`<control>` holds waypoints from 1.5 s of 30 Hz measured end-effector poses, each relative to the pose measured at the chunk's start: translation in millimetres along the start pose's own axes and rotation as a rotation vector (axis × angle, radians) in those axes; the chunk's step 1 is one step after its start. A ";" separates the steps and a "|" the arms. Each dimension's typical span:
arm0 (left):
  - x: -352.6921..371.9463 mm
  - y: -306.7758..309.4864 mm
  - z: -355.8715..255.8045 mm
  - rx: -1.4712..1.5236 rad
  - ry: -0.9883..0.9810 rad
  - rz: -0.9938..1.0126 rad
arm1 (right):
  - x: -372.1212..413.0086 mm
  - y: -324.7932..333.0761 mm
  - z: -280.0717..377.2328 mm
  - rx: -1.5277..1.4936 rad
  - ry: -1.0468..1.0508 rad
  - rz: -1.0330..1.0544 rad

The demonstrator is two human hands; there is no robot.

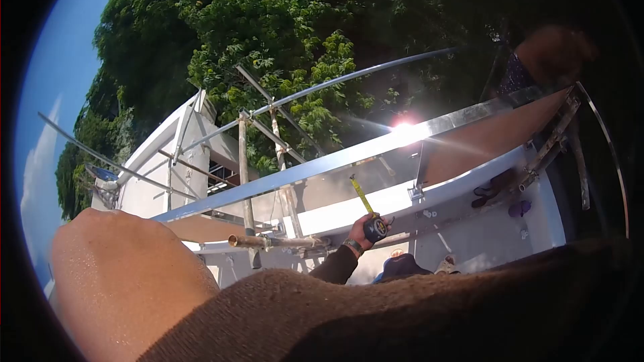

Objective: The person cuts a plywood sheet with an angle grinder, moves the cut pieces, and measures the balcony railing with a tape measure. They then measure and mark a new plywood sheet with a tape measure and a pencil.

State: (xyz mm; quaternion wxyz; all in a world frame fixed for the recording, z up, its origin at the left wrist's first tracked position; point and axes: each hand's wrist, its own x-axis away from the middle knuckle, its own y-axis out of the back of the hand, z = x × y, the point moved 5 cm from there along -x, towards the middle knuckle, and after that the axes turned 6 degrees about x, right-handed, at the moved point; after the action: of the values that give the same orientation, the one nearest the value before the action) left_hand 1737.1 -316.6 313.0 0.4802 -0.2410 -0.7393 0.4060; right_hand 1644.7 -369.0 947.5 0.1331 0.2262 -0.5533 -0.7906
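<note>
A yellow and black tape measure (377, 229) rests in my left hand (359, 230), the fingers wrapped around its case. Its yellow blade (361, 194) stretches up and away, the tip in front of a long shiny metal-edged panel (295, 175). A watch (353, 247) circles that wrist, below a dark sleeve. Very close to the camera, my right hand (124, 255) bulges at the lower left, out of a brown sleeve (288, 315) that spans the bottom. Its fingers are hidden.
Scaffold pipes (245, 161) and a rusty tube end (236, 240) stand around the panel. Purple slippers (520, 208) and dark sandals (488, 191) lie on the pale floor (463, 234). Another person (553, 57) is at upper right. Trees (268, 27) and a white building (194, 131) lie beyond.
</note>
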 end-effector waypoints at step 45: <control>-10.0 -322.1 518.1 -1.583 0.744 0.813 | 704.3 -559.3 75.2 -0.896 -2.198 -1.177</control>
State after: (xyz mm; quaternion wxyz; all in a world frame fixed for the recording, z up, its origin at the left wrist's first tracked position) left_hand 1282.9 -693.6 467.3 0.2050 -0.8459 -0.4594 -0.1772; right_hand 1021.8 -435.2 297.8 -0.6791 -0.3863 0.1148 -0.6135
